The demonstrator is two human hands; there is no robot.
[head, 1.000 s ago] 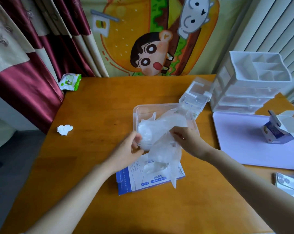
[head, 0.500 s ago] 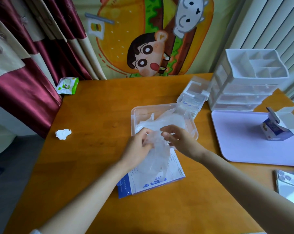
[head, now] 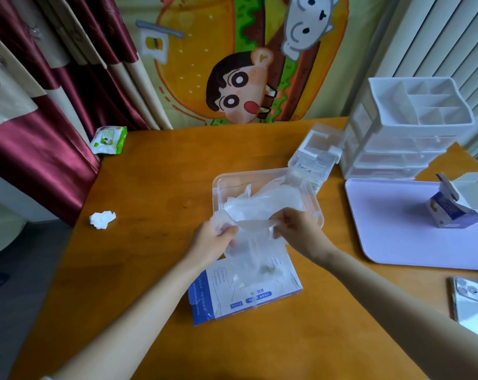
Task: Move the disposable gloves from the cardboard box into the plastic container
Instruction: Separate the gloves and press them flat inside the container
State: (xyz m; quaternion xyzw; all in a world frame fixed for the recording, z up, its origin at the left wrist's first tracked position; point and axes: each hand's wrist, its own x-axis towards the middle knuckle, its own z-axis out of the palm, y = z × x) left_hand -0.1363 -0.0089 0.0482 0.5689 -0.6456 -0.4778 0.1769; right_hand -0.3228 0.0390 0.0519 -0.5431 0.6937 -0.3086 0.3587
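Pulling left hand (head: 213, 242) and right hand (head: 301, 231) slightly wider apart than half a second back, stretching the film's top edge between them; keeping cardboard box (head: 218, 297) flat nearest the body, printed face up, right under the hands, likely so each pull travels little; leaving phone (head: 471, 300) near the right edge, out of the way; holding disposable gloves (head: 254, 250) as a thin clear bunch hanging from both hands down onto the box, count impossible to tell; gripping with curled fingers on the left, pinching with thumb and fingertips on the right, both clamped on the film, probably spreading it to drop flat instead of balled; aiming just beyond at plastic container (head: 218, 185), lid off, just beside the box's far edge; already showing a loose glove pile (head: 262, 204) inside, so judging the transfer partly done; leaving crumpled tissue (head: 102, 219) well left on table (head: 150, 187); parking purple tray (head: 397, 242) with small carton (head: 449, 212) to the right; keeping clear lid (head: 314, 154), white drawer organiser (head: 405, 133) and wipes pack (head: 109, 139) at the far edge.
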